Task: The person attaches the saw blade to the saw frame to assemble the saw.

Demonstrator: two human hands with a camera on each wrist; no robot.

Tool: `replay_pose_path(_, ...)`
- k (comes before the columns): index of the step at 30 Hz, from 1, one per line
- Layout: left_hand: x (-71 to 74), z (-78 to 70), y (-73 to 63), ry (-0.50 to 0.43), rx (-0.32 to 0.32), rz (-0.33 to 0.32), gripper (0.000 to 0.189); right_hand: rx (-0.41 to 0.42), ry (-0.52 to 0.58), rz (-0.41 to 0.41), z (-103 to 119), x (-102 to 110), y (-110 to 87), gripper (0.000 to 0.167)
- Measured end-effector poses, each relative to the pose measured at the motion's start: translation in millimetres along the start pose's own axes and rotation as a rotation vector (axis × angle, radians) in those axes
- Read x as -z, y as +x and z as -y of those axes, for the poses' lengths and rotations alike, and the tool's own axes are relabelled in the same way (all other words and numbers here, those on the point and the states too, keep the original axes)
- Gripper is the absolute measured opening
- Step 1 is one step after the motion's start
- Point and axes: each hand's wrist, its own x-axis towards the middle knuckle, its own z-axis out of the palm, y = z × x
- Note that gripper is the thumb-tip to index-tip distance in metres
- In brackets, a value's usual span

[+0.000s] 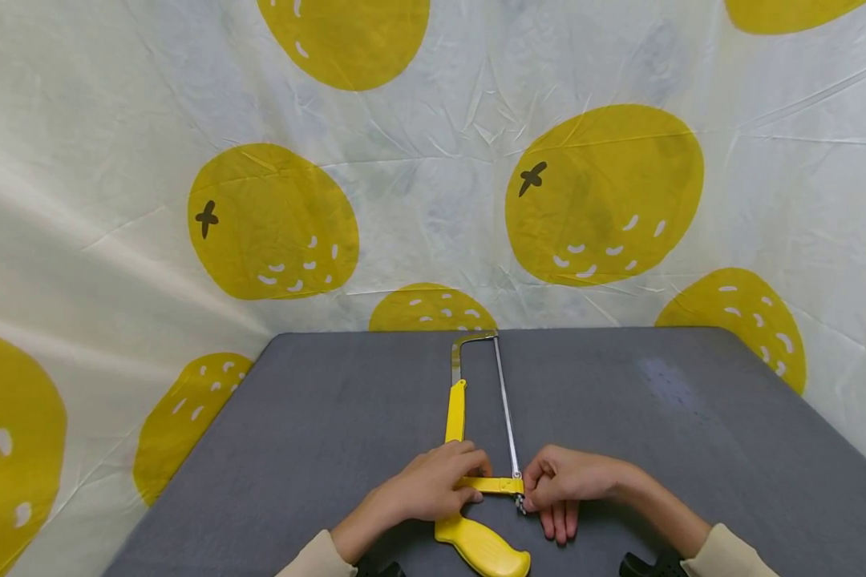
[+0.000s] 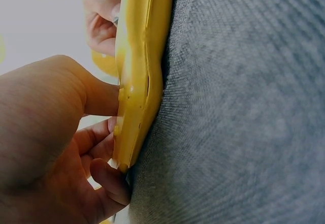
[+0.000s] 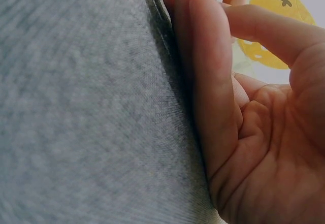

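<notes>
A hacksaw with a yellow handle (image 1: 487, 548) lies on the grey table, its far end pointing away from me. The thin silver blade (image 1: 505, 401) runs along its right side. My left hand (image 1: 436, 481) grips the yellow frame just beyond the handle, thumb and fingers about the short crossbar (image 1: 501, 486). At the blade's near end, my right hand (image 1: 566, 481) pinches the small metal wing nut (image 1: 520, 505) between thumb and index finger. The other right fingers (image 3: 210, 71) rest along the tabletop. In the left wrist view the handle (image 2: 139, 82) hides part of the right hand.
The grey table (image 1: 346, 393) narrows toward its back edge, where the saw's far end reaches. A pale sheet (image 1: 433, 216) with large yellow fruit prints hangs behind and beside the table. A light smudge (image 1: 667, 385) marks the surface at the back right.
</notes>
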Motion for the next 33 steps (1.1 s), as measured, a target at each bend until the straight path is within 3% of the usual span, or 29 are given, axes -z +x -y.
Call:
replay_pose_path(20,0.6,-1.9,-1.5,0.003,0.005,-0.005,0.015,-0.056,0.001,-0.064,4.7,-4.3,-0.5,0.039)
replay_pose_path(33,1.8,-3.6,-2.7,0.021,-0.006,-0.021,0.015,-0.046,-0.01,-0.086,6.0,-6.4,0.0,0.043)
